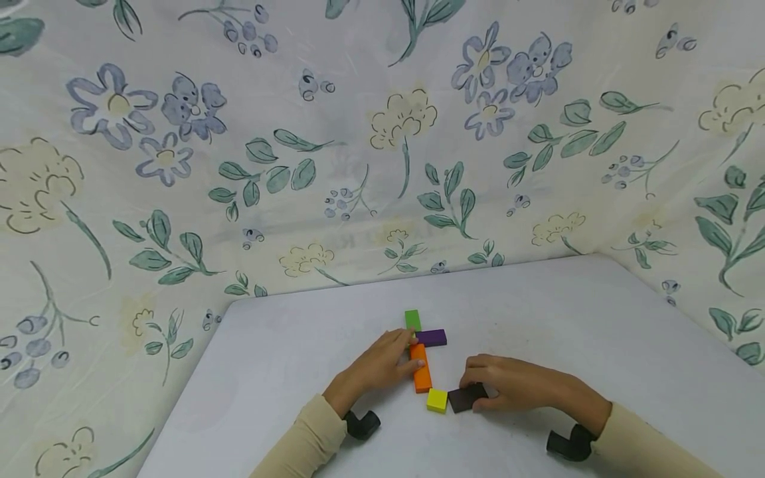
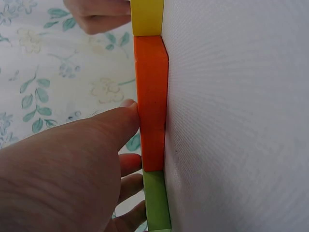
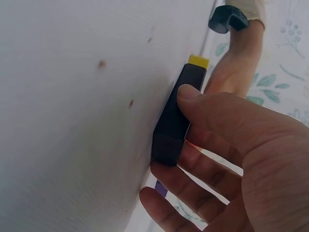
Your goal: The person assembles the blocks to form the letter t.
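On the white table, flat coloured blocks form a bent row. My left hand (image 1: 382,362) rests over its left side, with the thumb touching the orange block (image 1: 422,375) and the fingertips near the purple block (image 1: 433,338) and green block (image 1: 412,320). Those fingertips partly hide the join between blocks. At the row's near end, my right hand (image 1: 516,384) grips a black block (image 1: 461,400) between thumb and fingers. The black block lies beside the small yellow block (image 1: 437,401); in the right wrist view the thumb presses its upper face (image 3: 176,111).
A floral-patterned cloth (image 1: 358,146) hangs behind and around the white table (image 1: 299,345). Black wrist devices (image 1: 363,425) sit on both forearms, below the beige sleeves. A few small brown specks (image 3: 102,64) dot the tabletop near the right hand.
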### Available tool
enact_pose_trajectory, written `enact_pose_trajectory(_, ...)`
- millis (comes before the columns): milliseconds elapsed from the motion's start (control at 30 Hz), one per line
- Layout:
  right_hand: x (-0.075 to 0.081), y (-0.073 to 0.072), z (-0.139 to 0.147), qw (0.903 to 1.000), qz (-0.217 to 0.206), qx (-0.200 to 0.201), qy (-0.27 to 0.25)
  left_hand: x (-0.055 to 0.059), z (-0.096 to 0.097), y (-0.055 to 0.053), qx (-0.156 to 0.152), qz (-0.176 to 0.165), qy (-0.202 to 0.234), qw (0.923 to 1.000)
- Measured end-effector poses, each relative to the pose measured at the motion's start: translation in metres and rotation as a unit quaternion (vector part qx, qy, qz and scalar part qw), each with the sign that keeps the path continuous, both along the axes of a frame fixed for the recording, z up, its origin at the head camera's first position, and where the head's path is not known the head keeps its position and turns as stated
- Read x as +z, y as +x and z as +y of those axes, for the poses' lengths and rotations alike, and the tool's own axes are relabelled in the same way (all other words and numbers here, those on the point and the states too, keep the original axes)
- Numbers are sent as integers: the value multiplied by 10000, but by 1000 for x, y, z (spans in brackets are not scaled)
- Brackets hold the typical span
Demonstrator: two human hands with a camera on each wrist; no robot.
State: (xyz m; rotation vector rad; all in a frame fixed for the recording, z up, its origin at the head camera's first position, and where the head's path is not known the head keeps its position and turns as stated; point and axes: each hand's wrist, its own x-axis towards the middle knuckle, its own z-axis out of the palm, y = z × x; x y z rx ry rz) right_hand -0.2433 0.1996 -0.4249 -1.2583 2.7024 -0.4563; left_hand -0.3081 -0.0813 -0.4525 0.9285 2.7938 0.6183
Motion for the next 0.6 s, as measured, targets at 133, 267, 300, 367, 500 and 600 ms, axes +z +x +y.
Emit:
enact_pose_trajectory(133,0,0,-1,10000,-13,-35,30,-1,0,0,2,-1,-23,10000)
enact_pose_trajectory(267,2,2,-2,10000,-5,-61,74,-2,-1,0,-32,73,-7,10000)
enact_pose_trajectory(300,3,2,-2,9999,-7,-66,84,-3,-1,-1,-40,90,4,10000)
enact_pose_trajectory(367,3,2,-2,9999,21,-68,100,-3,-1,-1,-49,105,4,9999)
enact_pose_trajectory(500,2,2,-2,9999,73,-69,120,-3,-1,-1,-21,103,-25,9999)
enact_pose_trajectory(600,1,2,-1,9999,86,-81,113,-3,0,0,1,82,-48,10000)
